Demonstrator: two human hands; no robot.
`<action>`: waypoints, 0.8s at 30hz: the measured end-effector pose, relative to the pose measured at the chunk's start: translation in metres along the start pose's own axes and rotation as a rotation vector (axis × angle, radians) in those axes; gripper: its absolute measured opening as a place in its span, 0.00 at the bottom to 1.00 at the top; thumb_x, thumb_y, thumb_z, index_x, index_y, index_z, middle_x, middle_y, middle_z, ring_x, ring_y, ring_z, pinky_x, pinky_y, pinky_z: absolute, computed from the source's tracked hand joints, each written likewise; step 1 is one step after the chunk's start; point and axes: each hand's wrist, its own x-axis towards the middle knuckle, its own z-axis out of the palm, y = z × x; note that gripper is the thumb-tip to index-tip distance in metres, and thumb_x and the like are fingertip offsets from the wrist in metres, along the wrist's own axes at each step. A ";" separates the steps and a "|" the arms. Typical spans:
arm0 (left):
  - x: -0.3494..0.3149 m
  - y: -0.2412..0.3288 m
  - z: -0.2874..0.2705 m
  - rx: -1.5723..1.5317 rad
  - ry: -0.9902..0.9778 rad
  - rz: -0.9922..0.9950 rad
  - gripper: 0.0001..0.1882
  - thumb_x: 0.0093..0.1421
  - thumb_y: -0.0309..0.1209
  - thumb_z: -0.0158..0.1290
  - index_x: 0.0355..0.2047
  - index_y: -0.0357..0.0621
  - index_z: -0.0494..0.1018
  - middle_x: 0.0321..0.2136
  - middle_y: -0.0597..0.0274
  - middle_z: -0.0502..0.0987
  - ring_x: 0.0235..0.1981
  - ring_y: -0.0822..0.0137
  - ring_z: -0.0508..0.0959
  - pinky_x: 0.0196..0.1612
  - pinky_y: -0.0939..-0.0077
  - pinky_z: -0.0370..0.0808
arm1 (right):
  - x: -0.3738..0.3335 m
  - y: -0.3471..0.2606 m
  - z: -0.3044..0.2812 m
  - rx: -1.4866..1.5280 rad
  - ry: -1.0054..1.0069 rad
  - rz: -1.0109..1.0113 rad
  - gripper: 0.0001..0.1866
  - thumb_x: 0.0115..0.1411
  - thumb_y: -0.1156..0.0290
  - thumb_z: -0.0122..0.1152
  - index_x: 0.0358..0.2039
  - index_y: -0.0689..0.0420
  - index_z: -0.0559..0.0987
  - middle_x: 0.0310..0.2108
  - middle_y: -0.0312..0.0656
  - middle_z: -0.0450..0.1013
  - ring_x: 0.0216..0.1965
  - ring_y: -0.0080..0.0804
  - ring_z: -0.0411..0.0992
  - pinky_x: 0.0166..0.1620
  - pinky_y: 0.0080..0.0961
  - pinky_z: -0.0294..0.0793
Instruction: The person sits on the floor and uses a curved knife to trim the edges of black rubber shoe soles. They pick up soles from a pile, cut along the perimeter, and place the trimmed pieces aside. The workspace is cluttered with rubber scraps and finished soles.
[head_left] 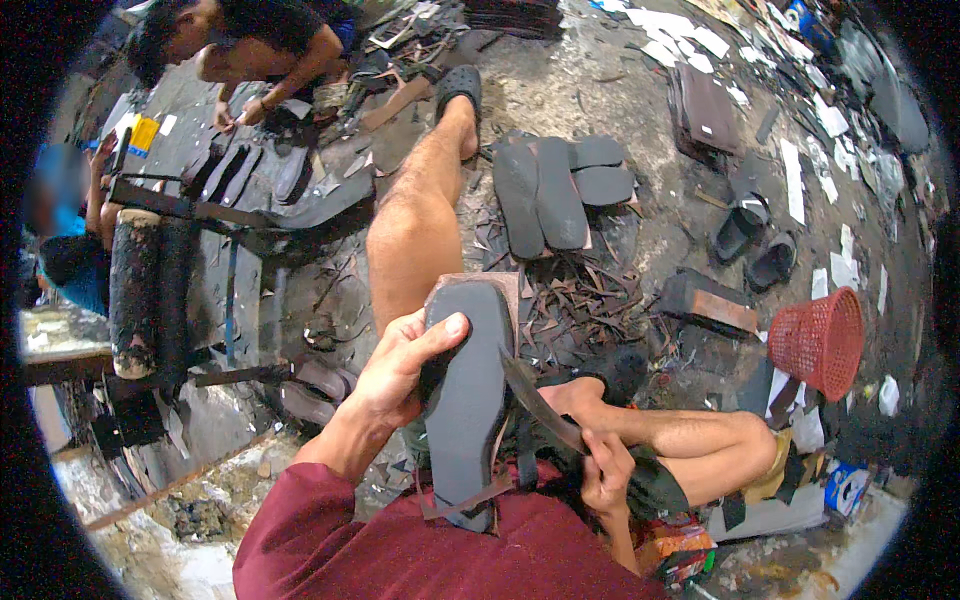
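Observation:
My left hand (392, 372) grips a grey shoe sole (466, 390) by its upper left edge, thumb pressed on its face. The sole stands lengthwise in front of my maroon shirt. A brownish backing sheet (508, 292) sticks out past the sole's top and upper right edge. In my right hand (607, 474) is a curved-blade knife (545, 408), its fingers wrapped round the lower end. The blade's tip meets or lies very close to the sole's right edge. Across the sole's lower end hangs a thin brown offcut strip (462, 503).
Several grey soles (541, 200) lie on the floor ahead, with a heap of trimmings (580, 310) nearer me. To the right are a dark block (705, 308), a red basket (822, 342) and black sandals (742, 230). Two other people work at the upper left, near a bench (160, 290).

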 end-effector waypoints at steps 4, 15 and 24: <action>0.003 0.002 0.004 0.038 -0.032 0.016 0.20 0.63 0.40 0.60 0.50 0.41 0.74 0.40 0.63 0.82 0.37 0.69 0.82 0.43 0.71 0.79 | 0.051 -0.001 0.025 -0.023 0.097 -0.034 0.21 0.58 0.74 0.60 0.54 0.51 0.79 0.30 0.47 0.74 0.27 0.46 0.73 0.30 0.37 0.75; 0.004 0.015 0.005 0.182 -0.154 -0.057 0.18 0.63 0.32 0.62 0.51 0.38 0.75 0.40 0.65 0.82 0.38 0.76 0.79 0.42 0.77 0.79 | 0.199 -0.037 -0.045 -0.073 -0.522 -0.190 0.32 0.51 0.66 0.72 0.59 0.51 0.76 0.21 0.40 0.69 0.20 0.40 0.72 0.24 0.35 0.71; 0.008 0.008 0.002 0.436 -0.193 -0.089 0.24 0.61 0.38 0.64 0.54 0.38 0.75 0.43 0.59 0.81 0.36 0.75 0.80 0.42 0.78 0.79 | 0.254 -0.052 -0.019 -0.013 -0.926 -0.146 0.21 0.66 0.71 0.52 0.60 0.50 0.75 0.50 0.46 0.78 0.47 0.45 0.78 0.48 0.35 0.78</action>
